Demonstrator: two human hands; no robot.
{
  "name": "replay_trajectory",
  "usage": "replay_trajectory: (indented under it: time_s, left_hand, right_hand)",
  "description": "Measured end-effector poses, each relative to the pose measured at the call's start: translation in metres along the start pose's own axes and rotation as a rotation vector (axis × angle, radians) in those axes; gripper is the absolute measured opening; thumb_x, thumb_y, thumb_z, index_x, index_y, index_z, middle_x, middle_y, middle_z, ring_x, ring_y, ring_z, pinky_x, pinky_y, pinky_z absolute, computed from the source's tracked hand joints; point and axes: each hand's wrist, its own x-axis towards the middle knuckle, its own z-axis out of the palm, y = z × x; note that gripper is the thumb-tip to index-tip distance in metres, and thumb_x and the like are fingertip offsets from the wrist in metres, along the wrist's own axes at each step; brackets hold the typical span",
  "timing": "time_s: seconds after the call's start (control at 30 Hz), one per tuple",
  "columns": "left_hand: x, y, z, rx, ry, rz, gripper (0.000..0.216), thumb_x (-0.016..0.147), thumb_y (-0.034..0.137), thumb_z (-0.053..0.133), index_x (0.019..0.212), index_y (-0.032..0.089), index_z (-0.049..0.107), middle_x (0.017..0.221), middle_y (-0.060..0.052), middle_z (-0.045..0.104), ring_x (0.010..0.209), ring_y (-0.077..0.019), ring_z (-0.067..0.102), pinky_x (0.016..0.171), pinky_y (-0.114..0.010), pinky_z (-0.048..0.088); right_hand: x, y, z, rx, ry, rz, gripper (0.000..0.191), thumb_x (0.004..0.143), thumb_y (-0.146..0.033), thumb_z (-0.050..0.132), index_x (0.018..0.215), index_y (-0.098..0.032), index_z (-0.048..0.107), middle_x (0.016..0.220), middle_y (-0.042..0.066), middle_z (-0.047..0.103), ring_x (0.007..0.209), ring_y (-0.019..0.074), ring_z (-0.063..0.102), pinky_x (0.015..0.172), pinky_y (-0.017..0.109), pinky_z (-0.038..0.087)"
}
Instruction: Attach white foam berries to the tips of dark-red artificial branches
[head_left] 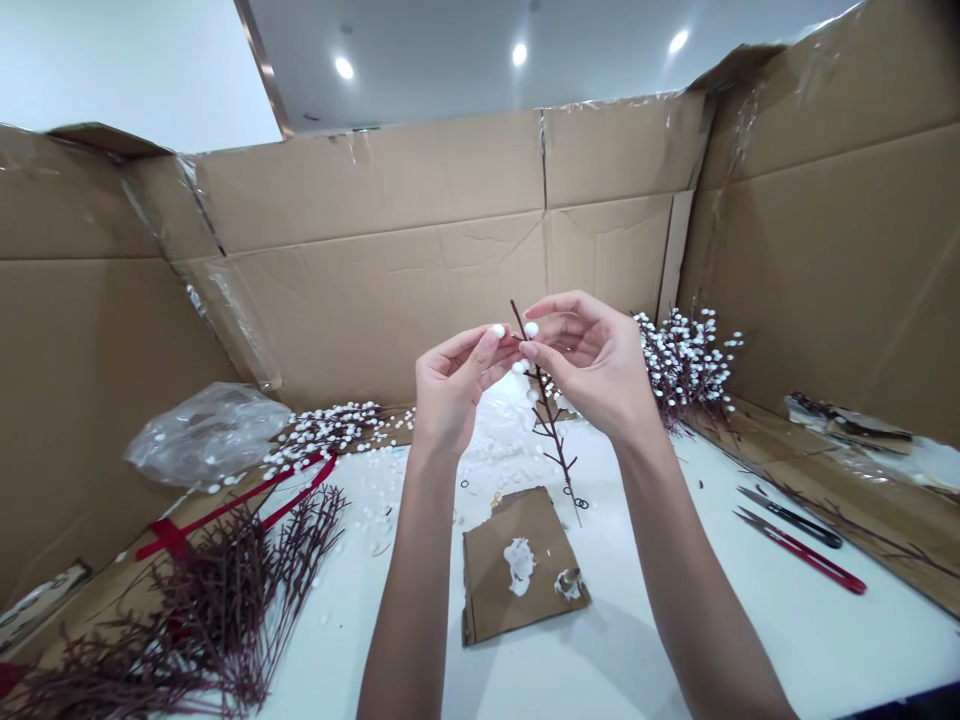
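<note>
A brown twig (552,425) with short side shoots is held up over the middle of the table, slanting so that its top leans left and its thin lower end points down toward the right. The right hand (606,365) pinches it near the top between thumb and fingers. The left hand (450,385) is just beside it, thumb and forefinger closed on a small white ball (498,331). The two hands are close together, their fingertips meeting around the twig. A second white ball (531,329) sits at the right hand's fingers; whether it is fixed to a shoot, I cannot tell.

Below the hands, a piece of cardboard (486,605) lies on the white table (630,650), with a white blob (519,566) on its middle and a smaller smear near its right corner. Small black rings (580,504) lie near the twig's lower end.

To the left are loose white balls, a heap of bare twigs (225,580), a red ribbon (240,497) and a clear plastic bag (210,435). To the right, a bunch of white-tipped branches (690,360) stands behind the right wrist; nearer lie black snips (799,520) and red snips (817,562). Cardboard walls (405,260) surround the table.
</note>
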Motion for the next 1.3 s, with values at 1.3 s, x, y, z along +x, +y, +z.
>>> replay_trajectory:
  time_s: [1.3]
  left_hand:
    - [-0.002, 0.001, -0.003, 0.176, -0.067, 0.019, 0.010, 0.066, 0.023, 0.076, 0.075, 0.018, 0.076, 0.078, -0.006, 0.075, 0.075, -0.0191, 0.071, 0.082, -0.036, 0.058]
  right_hand:
    - [0.006, 0.001, -0.012, -0.005, -0.077, 0.088, 0.033, 0.056, -0.014, 0.075, 0.072, -0.021, 0.046, 0.060, -0.005, 0.059, 0.055, 0.0084, 0.057, 0.052, 0.023, 0.045]
